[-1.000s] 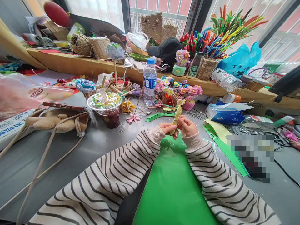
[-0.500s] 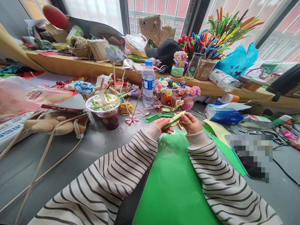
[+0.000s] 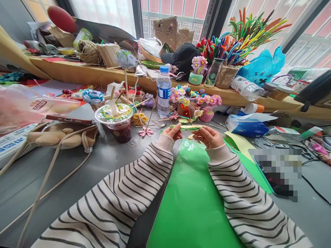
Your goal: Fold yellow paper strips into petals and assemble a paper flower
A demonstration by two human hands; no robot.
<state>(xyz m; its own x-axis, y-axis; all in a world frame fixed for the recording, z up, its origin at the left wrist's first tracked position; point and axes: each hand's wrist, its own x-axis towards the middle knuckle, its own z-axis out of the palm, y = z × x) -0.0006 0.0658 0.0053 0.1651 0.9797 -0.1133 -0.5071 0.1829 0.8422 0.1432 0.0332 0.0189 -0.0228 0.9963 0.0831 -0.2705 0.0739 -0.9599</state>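
A narrow folded strip of yellow and green paper (image 3: 190, 127) is stretched level between my two hands, above the far end of the glossy green sheet (image 3: 193, 196). My left hand (image 3: 173, 132) pinches its left end between thumb and fingers. Its right end is pinched in my right hand (image 3: 209, 136). Yellow paper pieces lie behind and below the strip, partly hidden by it and my fingers. Just beyond stand small baskets of pink and yellow flowers (image 3: 199, 105). A pink paper flower (image 3: 146, 131) lies to the left of my left hand.
A lidded drink cup (image 3: 117, 129) and a water bottle (image 3: 163, 93) stand left of my hands. At right are green-handled scissors (image 3: 234, 148), yellow and green paper (image 3: 241, 146), a blue tissue pack (image 3: 245, 125) and a phone (image 3: 278, 175). A crowded ledge (image 3: 144, 78) runs along the back.
The folded paper was tilted up to the right and now lies level, seen edge-on. My left hand has moved slightly left and up to its left end, and my hands are farther apart.
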